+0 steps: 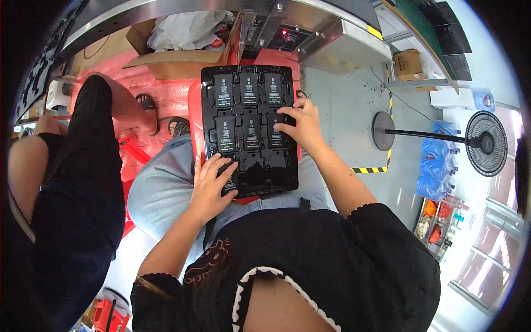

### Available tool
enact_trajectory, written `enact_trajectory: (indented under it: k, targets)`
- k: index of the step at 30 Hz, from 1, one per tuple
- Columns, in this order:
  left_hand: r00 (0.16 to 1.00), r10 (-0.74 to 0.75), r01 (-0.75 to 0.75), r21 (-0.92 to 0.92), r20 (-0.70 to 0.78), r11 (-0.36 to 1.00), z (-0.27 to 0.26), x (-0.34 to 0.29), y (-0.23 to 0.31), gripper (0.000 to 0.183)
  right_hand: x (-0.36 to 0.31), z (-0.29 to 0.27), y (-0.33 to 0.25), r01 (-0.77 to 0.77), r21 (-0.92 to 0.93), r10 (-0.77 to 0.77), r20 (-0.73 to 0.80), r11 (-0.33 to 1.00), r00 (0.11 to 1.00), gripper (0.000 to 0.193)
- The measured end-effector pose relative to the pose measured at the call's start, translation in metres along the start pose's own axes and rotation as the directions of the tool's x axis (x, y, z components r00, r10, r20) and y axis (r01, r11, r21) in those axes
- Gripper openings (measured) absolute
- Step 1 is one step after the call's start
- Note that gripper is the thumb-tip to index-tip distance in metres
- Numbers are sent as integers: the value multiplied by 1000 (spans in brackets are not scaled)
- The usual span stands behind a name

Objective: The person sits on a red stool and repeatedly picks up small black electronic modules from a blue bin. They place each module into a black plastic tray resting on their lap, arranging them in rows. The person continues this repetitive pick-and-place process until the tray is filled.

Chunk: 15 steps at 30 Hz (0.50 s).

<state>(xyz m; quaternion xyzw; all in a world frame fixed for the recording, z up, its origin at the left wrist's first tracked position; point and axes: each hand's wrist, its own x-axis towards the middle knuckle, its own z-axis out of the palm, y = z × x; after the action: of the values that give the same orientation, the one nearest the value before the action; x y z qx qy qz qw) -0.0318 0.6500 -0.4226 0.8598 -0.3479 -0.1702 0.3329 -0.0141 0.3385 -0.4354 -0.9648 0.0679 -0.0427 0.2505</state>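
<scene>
A black plastic tray point(260, 178) with moulded pockets lies across my lap, over a red surface. Flat black batteries with white print, such as this top-row battery point(249, 88), fill its two far rows. At the tray's near left corner, my left hand point(209, 187) has thumb and forefinger on opposite ends of another battery point(227, 180), partly hidden by the fingers. My right hand point(303, 124) reaches over the right edge, its thumb and forefinger closed on the right-hand battery point(272, 123) of the middle row. The near row's middle and right pockets hold no battery.
Beyond the tray are an open cardboard box point(182, 65) of white plastic and a metal machine point(345, 47) with a lit red light. A seated person point(77, 182) in dark clothes is close on my left. A black fan point(485, 143) stands to the right.
</scene>
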Motion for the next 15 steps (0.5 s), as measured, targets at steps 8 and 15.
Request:
enact_trajectory:
  k: [8, 15]
  targets:
    - [1000, 3, -3, -16, 18, 1000, 7, 0, -8, 61, 93, -136, -92, 289, 445, -278, -91, 847, 956, 26]
    - [971, 237, -237, -52, -11, 970, -49, 40, 43, 46, 325, -197, -72, -179, -216, -24, -699, 960, 715, 40]
